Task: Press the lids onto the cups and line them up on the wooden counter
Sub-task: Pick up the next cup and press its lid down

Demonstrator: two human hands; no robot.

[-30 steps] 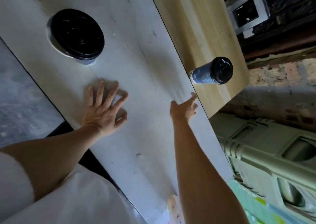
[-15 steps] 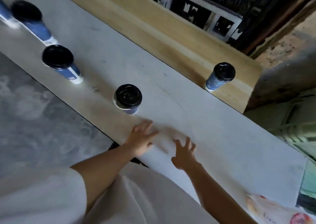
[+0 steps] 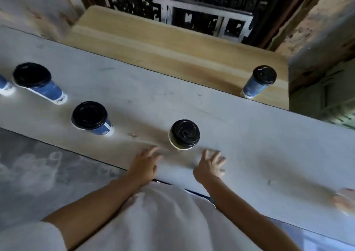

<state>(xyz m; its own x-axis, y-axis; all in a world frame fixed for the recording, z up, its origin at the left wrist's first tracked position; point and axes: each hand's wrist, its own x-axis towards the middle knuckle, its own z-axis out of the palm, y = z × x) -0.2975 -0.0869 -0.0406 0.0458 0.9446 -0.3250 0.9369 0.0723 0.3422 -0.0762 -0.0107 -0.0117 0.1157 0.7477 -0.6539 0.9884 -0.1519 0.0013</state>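
One lidded cup (image 3: 258, 81) stands on the wooden counter (image 3: 153, 45); at least three more wait on the grey worktop (image 3: 259, 145). Within the last half second, left hand (image 3: 145, 164) and right hand (image 3: 210, 164) have moved to flank the nearest cup (image 3: 184, 134), fingers spread, holding nothing. Pick-up looks imminent.

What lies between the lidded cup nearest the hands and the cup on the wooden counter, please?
In the head view, only bare grey tabletop and wooden counter lie between the nearest cup and the counter cup.
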